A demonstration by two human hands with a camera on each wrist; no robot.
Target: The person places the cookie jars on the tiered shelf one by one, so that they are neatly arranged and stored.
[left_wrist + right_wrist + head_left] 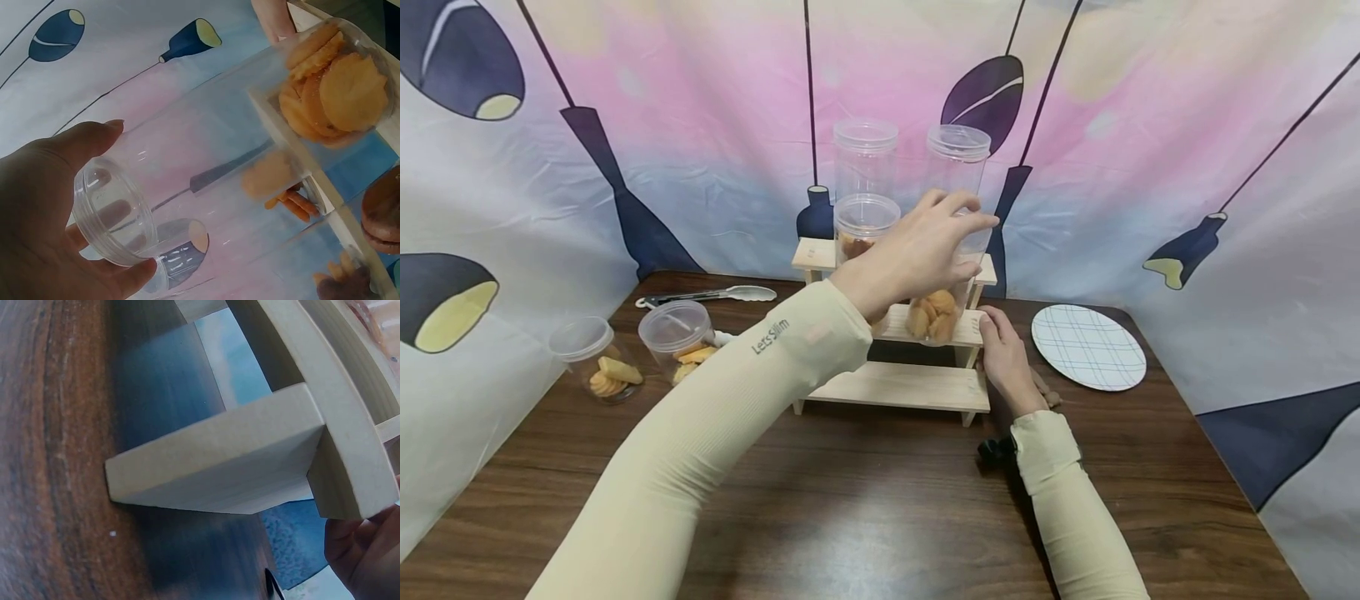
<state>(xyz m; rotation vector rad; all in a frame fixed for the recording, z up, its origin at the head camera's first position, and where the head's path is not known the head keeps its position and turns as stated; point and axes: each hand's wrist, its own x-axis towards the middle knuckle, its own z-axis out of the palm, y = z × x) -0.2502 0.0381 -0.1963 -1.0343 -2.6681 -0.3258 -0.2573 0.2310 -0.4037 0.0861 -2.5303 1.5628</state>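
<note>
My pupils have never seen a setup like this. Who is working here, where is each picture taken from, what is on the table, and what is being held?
No machine is at work: these are a person's two bare hands. The wide picture comes from a camera worn on the head, looking forward and down; the other two come from a camera on each wrist. On the brown table, a three-step wooden stand bears several containers. To its left are tongs and two lidded tubs of biscuits; to its right, a white plate. The left hand holds a clear jar of biscuits, fingers around its lid. The right hand grips the stand.
</note>
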